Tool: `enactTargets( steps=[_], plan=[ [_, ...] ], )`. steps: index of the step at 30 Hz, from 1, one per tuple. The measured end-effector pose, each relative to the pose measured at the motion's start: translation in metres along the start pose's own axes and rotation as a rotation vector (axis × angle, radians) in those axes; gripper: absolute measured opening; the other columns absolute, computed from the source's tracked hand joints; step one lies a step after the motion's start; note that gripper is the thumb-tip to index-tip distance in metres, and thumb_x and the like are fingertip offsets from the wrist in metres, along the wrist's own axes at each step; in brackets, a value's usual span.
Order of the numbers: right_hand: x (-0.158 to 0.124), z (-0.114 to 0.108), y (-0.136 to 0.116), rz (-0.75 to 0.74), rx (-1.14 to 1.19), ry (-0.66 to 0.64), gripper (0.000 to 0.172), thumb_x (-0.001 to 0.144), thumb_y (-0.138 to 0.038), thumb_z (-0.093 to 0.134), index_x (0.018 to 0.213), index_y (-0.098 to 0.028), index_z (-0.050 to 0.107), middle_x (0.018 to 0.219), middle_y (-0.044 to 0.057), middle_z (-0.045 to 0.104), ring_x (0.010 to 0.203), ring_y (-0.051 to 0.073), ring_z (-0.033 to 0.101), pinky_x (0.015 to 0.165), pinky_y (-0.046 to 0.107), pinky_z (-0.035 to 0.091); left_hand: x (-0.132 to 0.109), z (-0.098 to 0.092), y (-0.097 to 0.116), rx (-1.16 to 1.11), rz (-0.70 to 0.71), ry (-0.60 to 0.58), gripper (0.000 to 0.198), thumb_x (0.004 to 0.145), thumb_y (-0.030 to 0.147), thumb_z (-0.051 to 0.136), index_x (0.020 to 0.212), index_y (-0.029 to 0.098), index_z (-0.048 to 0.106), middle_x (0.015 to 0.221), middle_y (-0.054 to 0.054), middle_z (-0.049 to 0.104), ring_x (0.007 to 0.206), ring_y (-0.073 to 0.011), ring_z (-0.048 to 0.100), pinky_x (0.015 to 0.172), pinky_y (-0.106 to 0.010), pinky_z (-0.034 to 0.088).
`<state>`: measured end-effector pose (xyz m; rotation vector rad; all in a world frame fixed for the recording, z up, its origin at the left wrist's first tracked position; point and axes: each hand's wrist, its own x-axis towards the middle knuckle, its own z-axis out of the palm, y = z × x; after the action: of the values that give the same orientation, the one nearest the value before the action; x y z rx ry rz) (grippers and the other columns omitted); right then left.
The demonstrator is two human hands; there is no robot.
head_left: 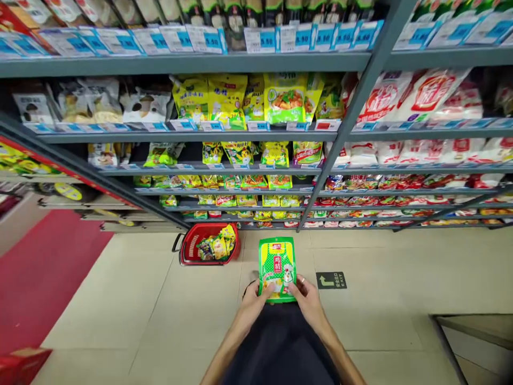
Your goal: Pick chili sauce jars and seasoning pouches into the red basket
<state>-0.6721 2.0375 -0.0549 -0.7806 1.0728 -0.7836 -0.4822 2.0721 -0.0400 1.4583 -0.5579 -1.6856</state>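
A green and yellow packet of chicken bouillon (277, 262), with a cartoon chicken on its front, is held upright before my body. My left hand (253, 298) grips its lower left edge, thumb on the front. On the opposite side my right hand (306, 295), with a ring on one finger, pinches the lower right edge the same way. The fingers behind the packet are hidden. On the floor ahead and to the left stands a red shopping basket (185, 255) with several yellow and green packets (219, 247) inside.
Tall grey shelves (192, 138) run across the front, filled with seasoning packets (227, 101), white bags (433, 96) and bottles (236, 21). A dark exit sign (331, 280) lies on the tiled floor. A metal-edged frame (444, 342) stands at the lower right.
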Motion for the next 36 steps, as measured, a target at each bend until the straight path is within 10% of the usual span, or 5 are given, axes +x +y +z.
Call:
enactTargets(
  steps=[8, 14, 26, 33, 36],
  plan=[
    [0.002, -0.039, -0.020, 0.001, -0.078, -0.123, 0.045, 0.082, -0.056, 0.080, 0.111, -0.021, 0.076, 0.100, 0.005, 0.078, 0.092, 0.025, 0.070, 0.084, 0.036, 0.058, -0.009, 0.041, -0.019, -0.075, 0.081, 0.048, 0.057, 0.078, 0.050, 0.085, 0.118, 0.012, 0.068, 0.113, -0.013, 0.078, 0.096, -0.0246, 0.074, 0.090, -0.036, 0.058],
    [-0.003, -0.044, -0.005, -0.020, -0.075, -0.125, 0.047, 0.080, -0.059, 0.079, 0.109, -0.022, 0.075, 0.096, 0.004, 0.077, 0.090, 0.025, 0.069, 0.084, 0.037, 0.058, -0.017, 0.046, -0.033, 0.018, 0.078, 0.140, 0.059, 0.077, 0.056, 0.083, 0.112, 0.011, 0.068, 0.106, -0.013, 0.079, 0.082, -0.0206, 0.071, 0.064, -0.026, 0.053],
    [-0.011, -0.066, 0.005, -0.010, -0.083, -0.167, 0.047, 0.084, -0.058, 0.078, 0.112, -0.021, 0.074, 0.104, 0.006, 0.078, 0.092, 0.026, 0.071, 0.085, 0.037, 0.057, -0.022, 0.061, -0.041, 0.102, 0.048, 0.115, 0.066, 0.077, 0.063, 0.079, 0.117, 0.011, 0.068, 0.104, -0.013, 0.078, 0.086, -0.0231, 0.071, 0.062, -0.026, 0.053],
    [-0.005, -0.076, 0.005, 0.013, -0.080, -0.147, 0.042, 0.085, -0.057, 0.076, 0.107, -0.021, 0.073, 0.107, 0.007, 0.078, 0.095, 0.027, 0.072, 0.089, 0.041, 0.058, -0.061, 0.037, 0.020, 0.379, 0.120, 0.490, 0.060, 0.082, 0.065, 0.067, 0.105, 0.010, 0.074, 0.061, -0.003, 0.069, 0.049, -0.0148, 0.059, 0.051, -0.025, 0.047],
    [-0.001, -0.077, 0.007, 0.024, -0.070, -0.140, 0.045, 0.084, -0.058, 0.077, 0.110, -0.021, 0.072, 0.111, 0.008, 0.078, 0.101, 0.029, 0.071, 0.092, 0.042, 0.058, -0.085, 0.033, 0.057, 0.364, 0.211, 0.468, 0.051, 0.088, 0.061, 0.063, 0.102, 0.014, 0.075, 0.053, 0.002, 0.060, 0.042, -0.0121, 0.051, 0.045, -0.023, 0.041]
  ],
)
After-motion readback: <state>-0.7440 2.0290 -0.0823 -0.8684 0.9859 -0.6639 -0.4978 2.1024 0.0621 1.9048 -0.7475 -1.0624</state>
